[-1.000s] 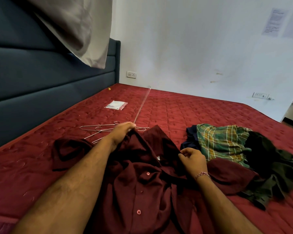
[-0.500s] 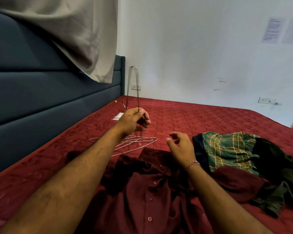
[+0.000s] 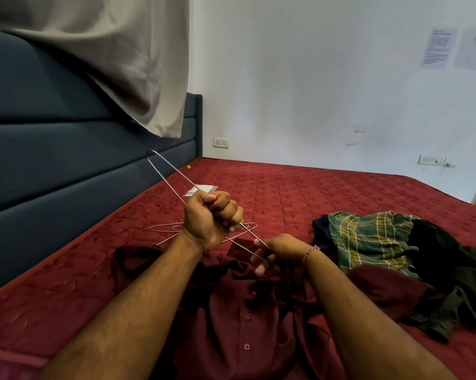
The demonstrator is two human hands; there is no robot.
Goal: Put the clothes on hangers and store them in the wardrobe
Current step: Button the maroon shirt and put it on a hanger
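- Wire hanger: held above the bed, its long axis slanting from upper left, near the headboard, down to the right, towards the maroon shirt's collar. Which end carries the hook I cannot tell.
- Spare hangers: lying flat on the red bedcover, just behind the left wrist.
- Left hand: fisted round the hanger's middle.
- Maroon shirt: spread front-up, buttons showing, directly beneath both forearms; the collar looks nearest the right hand.
- Right hand: fingers pinching the hanger's lower end, just above the shirt's collar, so this hand seems better placed to guide that end in.
- Clothes pile: plaid and dark pieces to the right, touching the shirt's sleeve, not blocking the collar.
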